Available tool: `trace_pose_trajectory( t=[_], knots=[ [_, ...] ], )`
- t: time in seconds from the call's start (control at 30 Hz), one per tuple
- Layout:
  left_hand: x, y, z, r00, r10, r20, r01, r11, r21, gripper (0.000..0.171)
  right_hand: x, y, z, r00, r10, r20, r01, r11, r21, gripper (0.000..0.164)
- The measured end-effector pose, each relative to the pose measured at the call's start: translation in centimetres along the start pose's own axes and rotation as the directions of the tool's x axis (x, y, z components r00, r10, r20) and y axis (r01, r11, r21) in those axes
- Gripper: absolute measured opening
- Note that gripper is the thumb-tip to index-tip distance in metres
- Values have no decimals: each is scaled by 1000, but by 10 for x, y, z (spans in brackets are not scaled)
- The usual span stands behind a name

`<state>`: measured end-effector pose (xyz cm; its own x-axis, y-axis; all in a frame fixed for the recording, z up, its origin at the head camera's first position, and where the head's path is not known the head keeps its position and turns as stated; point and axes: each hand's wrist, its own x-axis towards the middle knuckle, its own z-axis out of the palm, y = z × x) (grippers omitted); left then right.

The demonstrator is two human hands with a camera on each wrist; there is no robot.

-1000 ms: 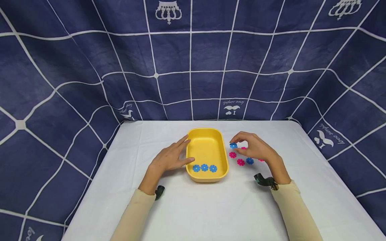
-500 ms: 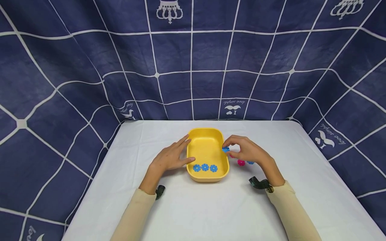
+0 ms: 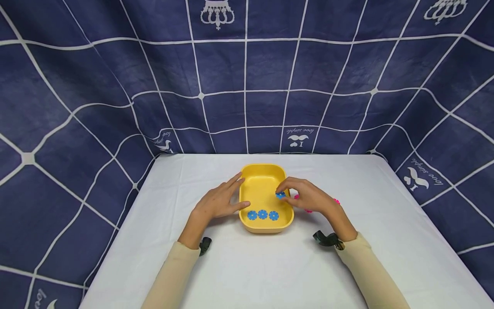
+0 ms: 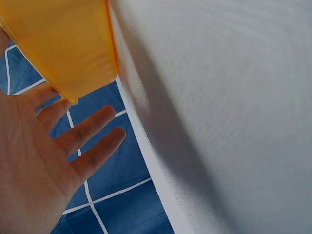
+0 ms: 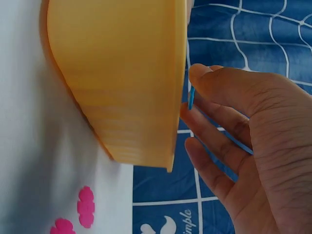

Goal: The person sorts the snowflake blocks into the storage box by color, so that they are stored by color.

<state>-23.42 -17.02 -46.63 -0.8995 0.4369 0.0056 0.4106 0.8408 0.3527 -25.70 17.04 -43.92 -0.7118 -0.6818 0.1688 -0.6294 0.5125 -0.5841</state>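
Note:
A yellow tray (image 3: 266, 189) stands on the white table, with three blue flower-shaped discs (image 3: 263, 214) in a row at its near end. My right hand (image 3: 306, 196) pinches another blue disc (image 3: 280, 195) between thumb and fingertips, over the tray's right side. In the right wrist view that disc (image 5: 191, 97) shows edge-on, beside the tray's rim. My left hand (image 3: 217, 201) rests against the tray's left rim with fingers spread and straight. The left wrist view shows its fingers (image 4: 87, 127) splayed, some touching the tray's edge (image 4: 73, 48).
Pink discs (image 5: 86, 207) lie on the table right of the tray, partly hidden under my right hand in the head view. A white cloth (image 3: 247, 266) covers the table. Dark blue checked curtains (image 3: 266, 68) hang behind and at both sides.
My right hand has moved left from the loose discs to over the tray, carrying a blue disc. The left hand has stayed at the tray's left rim.

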Motion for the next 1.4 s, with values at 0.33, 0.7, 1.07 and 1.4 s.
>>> trace_pose_trajectory(
  t=[0.33,0.7,1.07,1.4],
  knots=[
    [-2,2,0,1000,5,-1,-5,1000,0,97,3,-5,8,1000,-24,1,24,1000,5,31],
    [-1,1,1,1000,12,2,-12,1000,1,102,5,-2,16,997,-65,-37,65,998,-11,32],
    [-1,1,0,1000,18,-5,-18,1000,3,100,7,-4,24,1000,-7,-25,5,998,-66,31],
    [-1,1,-2,1000,15,0,-15,1000,8,99,11,-3,32,1000,12,-15,-14,988,-154,25]
  ],
)
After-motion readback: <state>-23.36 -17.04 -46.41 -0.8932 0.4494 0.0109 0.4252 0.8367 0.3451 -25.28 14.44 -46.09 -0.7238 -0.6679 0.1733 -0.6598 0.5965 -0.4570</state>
